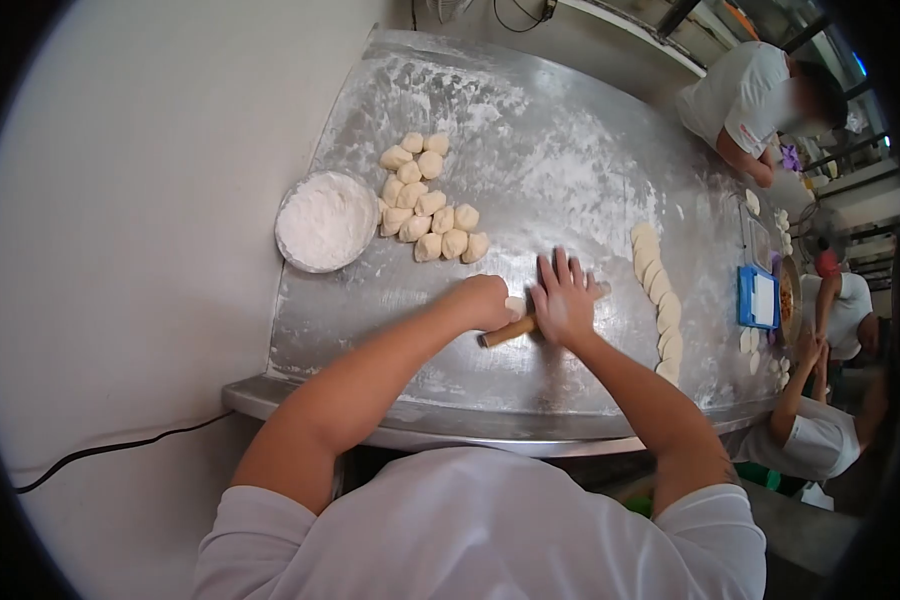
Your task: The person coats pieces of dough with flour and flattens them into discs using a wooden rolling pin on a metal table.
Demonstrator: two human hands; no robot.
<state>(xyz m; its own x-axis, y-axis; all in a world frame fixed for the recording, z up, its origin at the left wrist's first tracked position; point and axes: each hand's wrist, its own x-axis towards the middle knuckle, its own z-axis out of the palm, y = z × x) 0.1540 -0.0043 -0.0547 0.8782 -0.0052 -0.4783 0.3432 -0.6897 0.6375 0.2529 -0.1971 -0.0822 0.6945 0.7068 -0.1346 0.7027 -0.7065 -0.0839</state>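
Observation:
Near the front middle of the steel table, my left hand is closed, its fingertips on the edge of a small dough piece, most of which is hidden. My right hand lies flat with fingers stretched out on top of a wooden rolling pin, palm pressing its middle. The pin slants across the table, touching or very near the dough piece. Left of my hands, several dough balls sit in a cluster. On the right, flat round dough wrappers overlap in a long row.
A bowl of flour stands at the table's left edge by the wall. Flour dusts the steel table. At the right are a blue scale and a pan of filling. Other people work along the far and right sides.

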